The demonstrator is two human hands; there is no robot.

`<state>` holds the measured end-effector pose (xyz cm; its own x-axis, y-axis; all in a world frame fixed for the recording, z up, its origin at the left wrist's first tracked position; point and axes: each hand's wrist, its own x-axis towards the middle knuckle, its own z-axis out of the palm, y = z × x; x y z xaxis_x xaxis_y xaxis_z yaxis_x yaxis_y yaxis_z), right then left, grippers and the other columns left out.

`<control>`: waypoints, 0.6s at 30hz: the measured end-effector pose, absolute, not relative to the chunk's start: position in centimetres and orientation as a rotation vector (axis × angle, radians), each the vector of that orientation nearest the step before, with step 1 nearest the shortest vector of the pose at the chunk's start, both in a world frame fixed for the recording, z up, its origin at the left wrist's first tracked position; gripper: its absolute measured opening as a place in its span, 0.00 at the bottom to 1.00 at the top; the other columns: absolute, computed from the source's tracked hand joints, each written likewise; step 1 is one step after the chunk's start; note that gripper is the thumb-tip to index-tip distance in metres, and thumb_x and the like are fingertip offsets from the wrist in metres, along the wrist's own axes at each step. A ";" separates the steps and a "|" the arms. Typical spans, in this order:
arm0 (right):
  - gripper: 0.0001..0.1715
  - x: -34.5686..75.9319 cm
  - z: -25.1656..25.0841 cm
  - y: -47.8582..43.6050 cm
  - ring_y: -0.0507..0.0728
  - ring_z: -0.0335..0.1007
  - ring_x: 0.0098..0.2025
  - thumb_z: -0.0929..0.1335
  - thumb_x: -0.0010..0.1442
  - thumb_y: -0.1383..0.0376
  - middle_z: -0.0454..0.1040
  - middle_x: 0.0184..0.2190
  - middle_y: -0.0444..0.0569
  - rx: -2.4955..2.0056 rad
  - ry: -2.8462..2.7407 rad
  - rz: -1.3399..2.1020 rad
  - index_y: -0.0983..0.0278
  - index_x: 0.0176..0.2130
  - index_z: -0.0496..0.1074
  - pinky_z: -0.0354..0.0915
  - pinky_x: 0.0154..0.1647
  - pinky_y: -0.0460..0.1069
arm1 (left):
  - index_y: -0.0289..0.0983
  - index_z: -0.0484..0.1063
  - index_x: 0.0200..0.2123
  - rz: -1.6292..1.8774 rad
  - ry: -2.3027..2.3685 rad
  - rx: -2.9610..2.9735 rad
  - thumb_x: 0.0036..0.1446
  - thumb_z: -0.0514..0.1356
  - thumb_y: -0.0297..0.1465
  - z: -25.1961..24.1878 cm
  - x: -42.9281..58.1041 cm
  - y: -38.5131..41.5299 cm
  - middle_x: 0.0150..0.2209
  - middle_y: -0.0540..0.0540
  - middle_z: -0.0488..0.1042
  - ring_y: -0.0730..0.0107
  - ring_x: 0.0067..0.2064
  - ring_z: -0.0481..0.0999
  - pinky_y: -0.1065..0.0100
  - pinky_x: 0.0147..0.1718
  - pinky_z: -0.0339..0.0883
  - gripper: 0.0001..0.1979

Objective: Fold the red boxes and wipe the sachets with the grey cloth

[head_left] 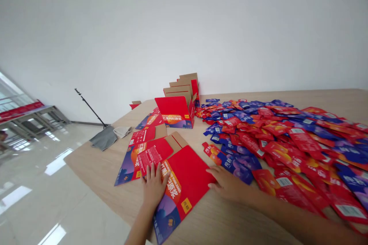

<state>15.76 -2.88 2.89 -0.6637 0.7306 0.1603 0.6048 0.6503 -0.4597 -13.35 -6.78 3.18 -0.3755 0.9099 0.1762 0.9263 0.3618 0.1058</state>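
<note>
A flattened red and purple carton (pixel 184 183) lies on the wooden table (pixel 230 222) in front of me. My left hand (pixel 153 187) rests flat on its left part with fingers stretched out. My right hand (pixel 227 183) lies palm down at the carton's right edge, fingers spread, next to red and purple sachets (pixel 287 145). Neither hand grips anything.
More flat cartons (pixel 140 149) lie to the left. Several erected red boxes (pixel 178 103) stand at the back against the white wall. A grey cloth (pixel 107 136) lies near the table's left edge, with a black stand (pixel 90 108) behind. Glossy floor lies to the left.
</note>
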 end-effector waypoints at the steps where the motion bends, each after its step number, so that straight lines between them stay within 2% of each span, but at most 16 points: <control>1: 0.29 16.4 2.4 -3.5 0.64 0.58 0.58 0.65 0.56 0.61 0.65 0.55 0.62 -1.104 -2.546 0.528 0.70 0.55 0.64 0.57 0.57 0.57 | 0.34 0.60 0.59 -0.236 -2.495 -1.731 0.58 0.52 0.40 2.8 -12.2 -6.9 0.62 0.35 0.54 0.45 0.64 0.47 0.41 0.58 0.42 0.28; 4: 0.31 18.8 1.0 -3.5 0.65 0.52 0.61 0.63 0.57 0.60 0.59 0.59 0.63 -1.256 -2.479 0.453 0.70 0.58 0.61 0.53 0.59 0.61 | 0.36 0.58 0.60 -0.258 -2.544 -1.757 0.58 0.51 0.42 2.2 -7.4 -8.0 0.63 0.37 0.53 0.45 0.65 0.44 0.39 0.58 0.37 0.29; 9: 0.25 23.0 0.1 -0.3 0.63 0.62 0.55 0.61 0.60 0.61 0.68 0.52 0.62 -1.482 -2.223 0.350 0.71 0.53 0.64 0.59 0.55 0.59 | 0.37 0.55 0.62 -0.693 -2.649 -2.048 0.58 0.50 0.38 0.8 0.2 -12.1 0.64 0.42 0.50 0.56 0.66 0.41 0.47 0.61 0.33 0.28; 12: 0.21 24.5 1.2 0.9 0.63 0.69 0.49 0.63 0.58 0.60 0.71 0.48 0.60 -1.592 -2.124 0.366 0.68 0.49 0.67 0.64 0.49 0.57 | 0.38 0.56 0.61 -0.877 -2.568 -2.180 0.55 0.54 0.36 -0.8 2.9 -14.8 0.64 0.41 0.51 0.54 0.66 0.39 0.47 0.61 0.29 0.30; 14: 0.18 25.1 2.7 0.9 0.62 0.71 0.45 0.63 0.58 0.59 0.74 0.45 0.57 -1.582 -2.112 0.354 0.65 0.46 0.68 0.66 0.46 0.56 | 0.36 0.58 0.60 -0.969 -2.511 -2.241 0.53 0.56 0.34 -1.1 3.4 -15.7 0.63 0.39 0.53 0.52 0.66 0.42 0.47 0.62 0.32 0.31; 18: 0.16 25.9 8.1 -0.5 0.60 0.74 0.39 0.62 0.61 0.58 0.76 0.41 0.53 -1.507 -2.105 0.148 0.64 0.45 0.69 0.68 0.38 0.53 | 0.37 0.58 0.59 -1.355 -2.337 -2.162 0.57 0.53 0.36 2.0 1.4 -14.5 0.63 0.41 0.55 0.58 0.65 0.48 0.54 0.61 0.46 0.26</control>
<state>25.95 -0.46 8.06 -0.2272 0.9041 0.3620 0.8444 0.3681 -0.3892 1.36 -14.48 2.01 -0.1884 0.9455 0.2656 0.7001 -0.0604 0.7115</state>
